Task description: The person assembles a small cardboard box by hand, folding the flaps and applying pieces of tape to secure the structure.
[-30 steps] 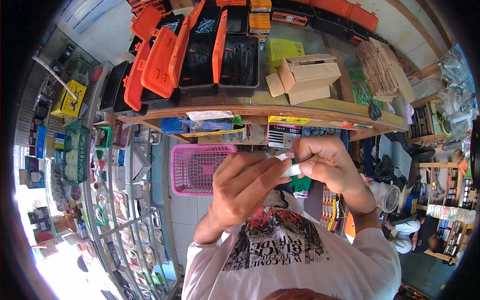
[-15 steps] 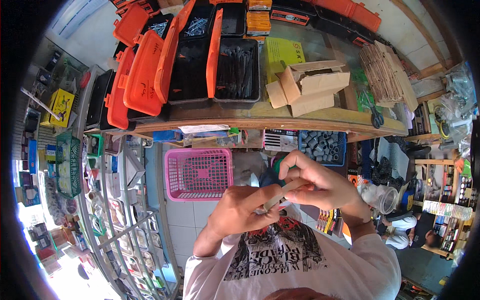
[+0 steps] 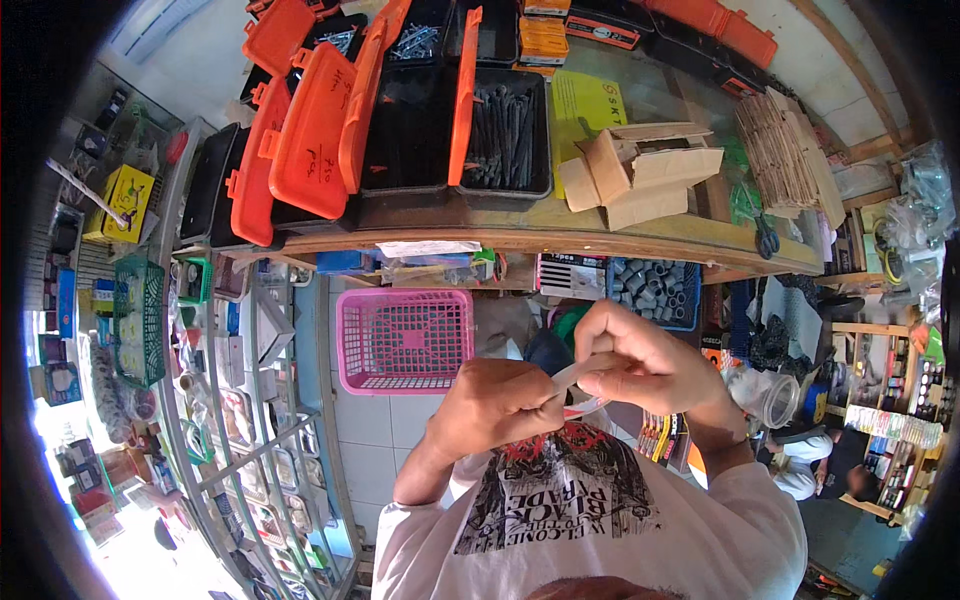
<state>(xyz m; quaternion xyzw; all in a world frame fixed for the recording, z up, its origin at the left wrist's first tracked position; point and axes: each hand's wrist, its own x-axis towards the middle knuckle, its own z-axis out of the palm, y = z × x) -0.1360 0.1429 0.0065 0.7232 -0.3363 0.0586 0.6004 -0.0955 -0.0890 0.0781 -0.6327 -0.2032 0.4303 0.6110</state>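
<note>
Pale translucent strip, held between two bare hands

Item one: pale translucent strip (image 3: pixel 571 379), narrow, slanting up to the right, in the air in front of the wearer's chest; a thin curved edge with a touch of red shows just below it, its nature unclear. Left hand (image 3: pixel 503 403): fingers curled in, closed on the strip's lower end. Right hand (image 3: pixel 655 368): thumb and bent forefinger pinched together on the upper end; remaining fingers partly hidden.

Behind the hands: glass-topped surface with a wooden front edge (image 3: pixel 480 240). On it, at left, black plastic bins with raised orange lids (image 3: pixel 316 130); one bin (image 3: pixel 545 185) holds slender dark pieces. Right of that bin, a yellow sheet (image 3: pixel 588 100), then a brown cardboard box (image 3: pixel 650 190) with flaps raised, a stack of flattened cardboard (image 3: pixel 785 155) and dark-handled scissors (image 3: pixel 766 238) near the right end.

Below the surface: pink plastic basket (image 3: pixel 343 340) of lattice pattern, left of the hands; blue crate (image 3: pixel 690 322) of grey tubular fittings, just beyond the right hand. Clear round jar (image 3: pixel 779 402), beside the right wrist. Worn: white T-shirt (image 3: pixel 425 545), black and red print on the chest
</note>
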